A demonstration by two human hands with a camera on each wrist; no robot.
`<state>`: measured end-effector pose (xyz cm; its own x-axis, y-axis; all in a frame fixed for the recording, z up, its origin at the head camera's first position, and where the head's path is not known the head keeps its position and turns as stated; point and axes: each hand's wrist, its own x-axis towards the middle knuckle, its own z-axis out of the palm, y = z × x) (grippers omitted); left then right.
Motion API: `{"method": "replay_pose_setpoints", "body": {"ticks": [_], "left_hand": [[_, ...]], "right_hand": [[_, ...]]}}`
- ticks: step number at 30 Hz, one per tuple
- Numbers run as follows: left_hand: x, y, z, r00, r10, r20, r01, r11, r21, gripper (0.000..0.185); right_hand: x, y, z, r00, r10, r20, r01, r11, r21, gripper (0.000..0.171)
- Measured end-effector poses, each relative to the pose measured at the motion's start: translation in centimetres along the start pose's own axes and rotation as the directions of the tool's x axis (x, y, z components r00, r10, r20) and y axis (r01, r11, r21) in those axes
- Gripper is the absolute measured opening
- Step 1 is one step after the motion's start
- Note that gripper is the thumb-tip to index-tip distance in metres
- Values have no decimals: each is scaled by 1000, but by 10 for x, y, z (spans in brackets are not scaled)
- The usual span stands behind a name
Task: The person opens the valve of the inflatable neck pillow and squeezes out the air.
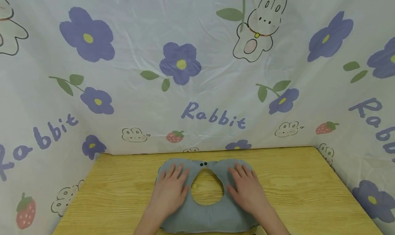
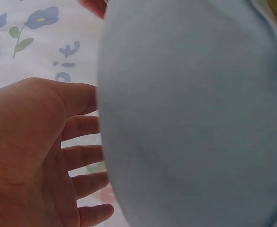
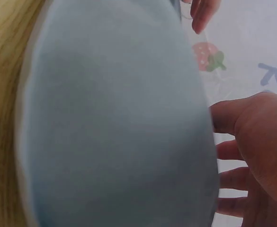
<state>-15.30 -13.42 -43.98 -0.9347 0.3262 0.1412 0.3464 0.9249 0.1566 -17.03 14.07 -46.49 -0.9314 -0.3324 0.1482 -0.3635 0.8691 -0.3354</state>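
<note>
A grey-blue U-shaped neck pillow [image 1: 210, 218], plump and smooth, lies on the wooden table. Two dark snap buttons [image 1: 203, 164] sit where its far ends meet. Across the pillow's left arm rests my left hand [image 1: 171, 188], fingers spread and straight. My right hand [image 1: 247, 188] lies on the right arm in the same way. In the left wrist view the pillow [image 2: 190, 113] hides the fingertips of the left hand [image 2: 29, 146]. The right wrist view likewise has the pillow [image 3: 119, 118] covering the fingertips of the right hand [image 3: 266, 146].
Wood-grain table [image 1: 120, 190] shows around the pillow and through its round opening. A white cloth [image 1: 139, 104] printed with purple flowers, rabbits and strawberries hangs behind the table and along both sides. A small object at the near edge, by the right forearm, is mostly cut off.
</note>
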Motion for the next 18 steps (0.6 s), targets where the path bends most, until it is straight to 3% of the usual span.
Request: {"method": "replay_pose_setpoints", "body": {"ticks": [5,18], "left_hand": [[-2,-3,5,1000,-3,9,4,1000,-17,48],[-4,-6,14,1000,-3,-2,3,1000,-9,43]], "right_hand": [[-2,4,4,998,33,44,-33,999,8,54],[-2,6,11,999,28,46,-27,999,-23,51]]}}
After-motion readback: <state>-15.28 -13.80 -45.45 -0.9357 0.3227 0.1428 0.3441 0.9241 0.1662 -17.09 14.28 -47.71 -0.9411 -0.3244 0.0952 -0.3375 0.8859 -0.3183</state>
